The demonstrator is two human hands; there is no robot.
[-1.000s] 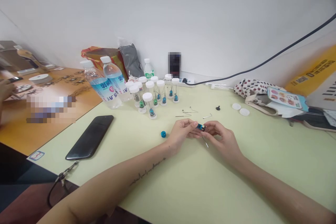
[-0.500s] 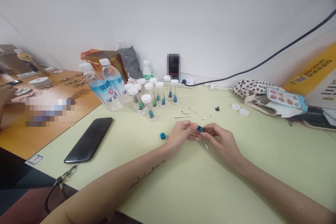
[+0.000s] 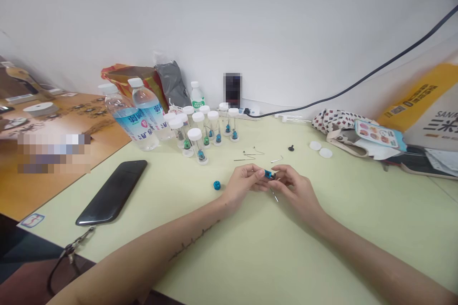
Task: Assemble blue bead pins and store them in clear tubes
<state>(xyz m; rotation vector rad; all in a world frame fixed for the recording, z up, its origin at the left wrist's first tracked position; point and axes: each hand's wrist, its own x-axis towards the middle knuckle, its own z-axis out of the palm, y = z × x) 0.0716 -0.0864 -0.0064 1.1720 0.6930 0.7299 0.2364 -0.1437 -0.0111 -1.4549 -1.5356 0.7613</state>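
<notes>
My left hand (image 3: 244, 181) and my right hand (image 3: 295, 188) meet over the pale green table (image 3: 322, 228), both pinched on a small blue part (image 3: 267, 174) held between the fingertips. A thin metal pin (image 3: 274, 195) sticks out below my right hand's fingers. A second blue part (image 3: 216, 185) lies on the table just left of my left hand. Several thin metal pins (image 3: 250, 154) and a small black piece (image 3: 291, 148) lie beyond the hands.
Several white-capped clear vials (image 3: 200, 128) stand behind the hands beside two water bottles (image 3: 138, 114). A black phone (image 3: 112, 192) lies at the left, two white caps (image 3: 320, 149) and a patterned pouch (image 3: 339, 124) at the right. A black cable (image 3: 358, 86) runs along the wall.
The view has shifted slightly, so everything sits a little further left. Both hands stay pinched on the blue part with only small finger movements.
</notes>
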